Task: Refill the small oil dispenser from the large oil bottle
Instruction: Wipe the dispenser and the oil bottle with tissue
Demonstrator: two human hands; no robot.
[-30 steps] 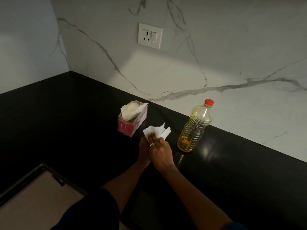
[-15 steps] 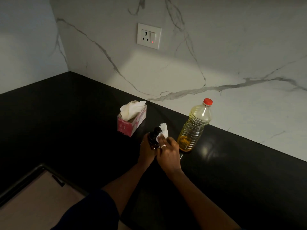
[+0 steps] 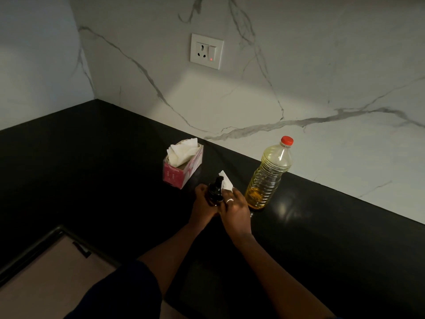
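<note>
Pink cardboard tissue box [image 3: 182, 165] stands frame-left of your hands, ribbed plastic oil bottle [image 3: 269, 178] frame-right. Your left hand [image 3: 203, 204] has its fingers clamped on the dark dispenser [image 3: 215, 192]. Your right hand [image 3: 234, 211] pinches a white tissue [image 3: 226, 182].

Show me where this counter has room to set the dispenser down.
Bare black counter: left of the pink tissue box, toward the corner, and right of the large clear red-capped oil bottle. Crowded between them: left hand and right hand at the small dark dispenser and white tissue.

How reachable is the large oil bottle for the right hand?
Probably yes: the large oil bottle stands just right of the right hand, nothing between, though that hand holds a tissue.
</note>
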